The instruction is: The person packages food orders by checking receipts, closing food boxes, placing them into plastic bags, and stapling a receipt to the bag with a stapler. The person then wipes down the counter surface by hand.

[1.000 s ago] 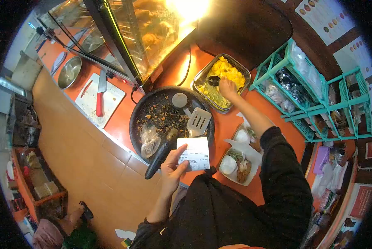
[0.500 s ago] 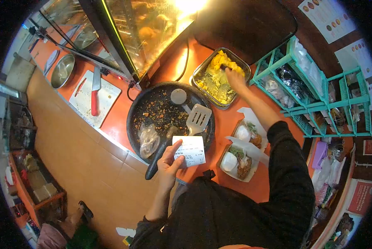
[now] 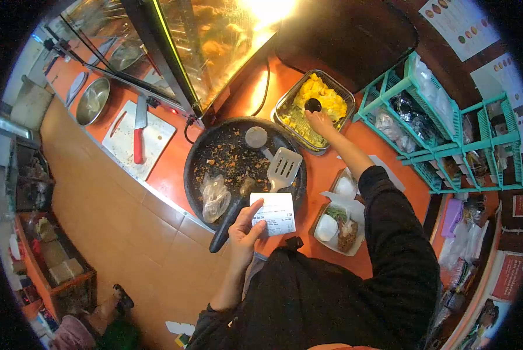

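My left hand (image 3: 245, 229) pinches a printed receipt (image 3: 275, 213) between thumb and fingers, above the near edge of a large dark pan (image 3: 209, 146). Over at the metal tray (image 3: 344, 93), my right hand (image 3: 321, 123) is closed on a black spoon (image 3: 312, 105); its round dark end shows over the yellow scrambled egg (image 3: 319, 88). Below my right arm sit two paper food boxes. The nearer box (image 3: 354, 248) has a white rice mound (image 3: 326, 228), greens and fried chicken (image 3: 347, 235); my sleeve partly covers the farther one.
In the pan lie a slotted turner (image 3: 284, 168), a round strainer (image 3: 256, 137), a plastic bag (image 3: 214, 198) and crumbs. A knife (image 3: 139, 128) rests on a white cutting board (image 3: 156, 143). A heated glass cabinet (image 3: 179, 52) and teal racks (image 3: 413, 157) flank the counter. Someone's foot (image 3: 123, 298) shows lower left.
My right hand has drawn back toward me over the egg, and the spoon's round end has turned into view. My left hand still holds the receipt. The view has shifted slightly.
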### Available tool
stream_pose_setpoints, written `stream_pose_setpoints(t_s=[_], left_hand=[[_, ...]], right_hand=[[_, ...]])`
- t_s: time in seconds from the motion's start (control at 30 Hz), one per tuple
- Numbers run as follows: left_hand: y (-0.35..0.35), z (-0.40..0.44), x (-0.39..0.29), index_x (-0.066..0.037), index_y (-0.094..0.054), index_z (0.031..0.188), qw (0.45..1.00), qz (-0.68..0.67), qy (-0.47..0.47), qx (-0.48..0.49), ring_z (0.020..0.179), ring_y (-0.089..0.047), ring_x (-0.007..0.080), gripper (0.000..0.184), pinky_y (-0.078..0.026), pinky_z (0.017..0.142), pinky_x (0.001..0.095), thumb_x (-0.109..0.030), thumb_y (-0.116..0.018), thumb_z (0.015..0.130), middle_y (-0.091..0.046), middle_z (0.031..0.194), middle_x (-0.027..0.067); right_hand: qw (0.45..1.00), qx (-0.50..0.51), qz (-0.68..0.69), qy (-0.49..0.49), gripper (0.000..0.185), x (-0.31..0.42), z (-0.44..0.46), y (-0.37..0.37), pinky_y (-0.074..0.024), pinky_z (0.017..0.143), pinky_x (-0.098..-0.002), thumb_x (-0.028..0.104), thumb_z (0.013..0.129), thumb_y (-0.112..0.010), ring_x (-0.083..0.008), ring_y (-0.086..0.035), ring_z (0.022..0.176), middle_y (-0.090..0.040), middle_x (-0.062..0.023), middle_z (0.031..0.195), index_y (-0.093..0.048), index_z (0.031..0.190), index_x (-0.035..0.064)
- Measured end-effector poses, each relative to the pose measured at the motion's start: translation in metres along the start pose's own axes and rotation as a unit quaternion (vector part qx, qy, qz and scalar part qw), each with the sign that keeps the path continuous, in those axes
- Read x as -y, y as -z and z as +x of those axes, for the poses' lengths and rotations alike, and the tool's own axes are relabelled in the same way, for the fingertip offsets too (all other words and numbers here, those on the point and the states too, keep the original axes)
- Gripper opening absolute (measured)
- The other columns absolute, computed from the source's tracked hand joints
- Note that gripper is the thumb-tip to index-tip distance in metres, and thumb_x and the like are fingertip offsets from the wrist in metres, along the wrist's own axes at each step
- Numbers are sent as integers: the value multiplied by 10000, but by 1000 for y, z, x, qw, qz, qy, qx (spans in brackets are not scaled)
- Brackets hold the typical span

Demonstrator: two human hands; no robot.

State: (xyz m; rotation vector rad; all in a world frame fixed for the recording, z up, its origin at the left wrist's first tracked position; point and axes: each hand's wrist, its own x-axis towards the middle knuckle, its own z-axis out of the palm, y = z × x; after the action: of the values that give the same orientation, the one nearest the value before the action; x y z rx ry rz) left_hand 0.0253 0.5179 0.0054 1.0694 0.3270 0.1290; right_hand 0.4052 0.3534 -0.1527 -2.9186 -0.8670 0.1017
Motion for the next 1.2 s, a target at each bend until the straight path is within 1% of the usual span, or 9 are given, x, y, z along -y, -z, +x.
stream_pose_setpoints(t_s=[0.1, 0.27, 0.37, 0.53, 0.67, 0.9, 0.97, 1.03, 1.2], left_hand=[[4, -4, 3, 10, -436, 1171, 1000, 4, 0, 2, 994, -445, 131, 394, -352, 852, 273, -39, -506, 786, -471, 1055, 52], [8, -10, 2, 9, -446, 1164, 1000, -15, 17, -18, 992, -454, 136, 395, -346, 866, 280, -32, -509, 776, -479, 1056, 52], [12, -9, 1, 7, -456, 1156, 999, -17, 26, -29, 990, -457, 136, 394, -340, 869, 278, -23, -510, 768, -485, 1055, 53], [11, -5, 6, -1, -466, 1152, 999, 3, 6, -49, 990, -460, 131, 400, -326, 874, 272, -14, -514, 755, -502, 1050, 47], [-4, -4, 10, 4, -472, 1145, 999, 5, 2, -50, 967, -473, 129, 394, -345, 854, 266, -13, -518, 754, -509, 1036, 49], [-25, -6, 15, 6, -485, 1129, 998, 38, -11, -42, 929, -476, 115, 369, -381, 804, 260, -23, -522, 763, -516, 997, 36], [-29, -5, 18, 8, -490, 1122, 998, 18, 39, -48, 923, -478, 114, 361, -386, 798, 257, -19, -523, 764, -516, 984, 36], [-35, -1, 21, 10, -493, 1118, 998, 3, 49, -47, 923, -480, 113, 351, -387, 802, 256, -6, -513, 768, -513, 977, 38], [-55, 11, 22, 13, -490, 1121, 999, 21, 29, -21, 946, -480, 131, 351, -387, 821, 266, 17, -499, 770, -506, 998, 54]], right_hand=[[995, 60, -60, 54, 135, 5, -17, 15, -443, 565, -451, 129, 791, -392, -367, -566, 699, -559, -206, 720, -462, 882, 57], [974, 150, -118, 120, 237, -1, -34, 19, -443, 552, -423, 92, 748, -438, -369, -571, 684, -560, -204, 723, -446, 985, 77], [962, 269, -26, 29, 234, -5, -25, 45, -448, 621, -425, 203, 802, -383, -349, -573, 763, -569, -201, 801, -516, 945, 74], [935, 239, 32, 260, 198, -8, -51, 61, -418, 510, -370, 113, 720, -513, -280, -541, 557, -566, -155, 681, -490, 908, 55], [835, 454, 312, 2, 179, -41, -26, 61, -292, 347, -252, 179, 760, -570, -94, -408, 393, -490, -7, 504, -421, 721, 88], [699, 478, 531, -39, 154, -51, -16, 70, -175, 312, -190, 211, 796, -546, -31, -288, 335, -483, 10, 507, -451, 713, 122], [712, 425, 557, -53, 156, -51, -18, 80, -208, 317, -204, 222, 793, -548, -34, -314, 336, -492, -1, 502, -461, 725, 113], [830, 343, 425, -109, 176, -49, -14, 93, -229, 306, -198, 206, 793, -547, -26, -326, 343, -512, -40, 555, -473, 711, 70], [995, 57, -26, 77, 166, -27, -29, 104, -421, 615, -440, 176, 685, -572, -321, -556, 725, -566, -148, 725, -521, 817, 89]])
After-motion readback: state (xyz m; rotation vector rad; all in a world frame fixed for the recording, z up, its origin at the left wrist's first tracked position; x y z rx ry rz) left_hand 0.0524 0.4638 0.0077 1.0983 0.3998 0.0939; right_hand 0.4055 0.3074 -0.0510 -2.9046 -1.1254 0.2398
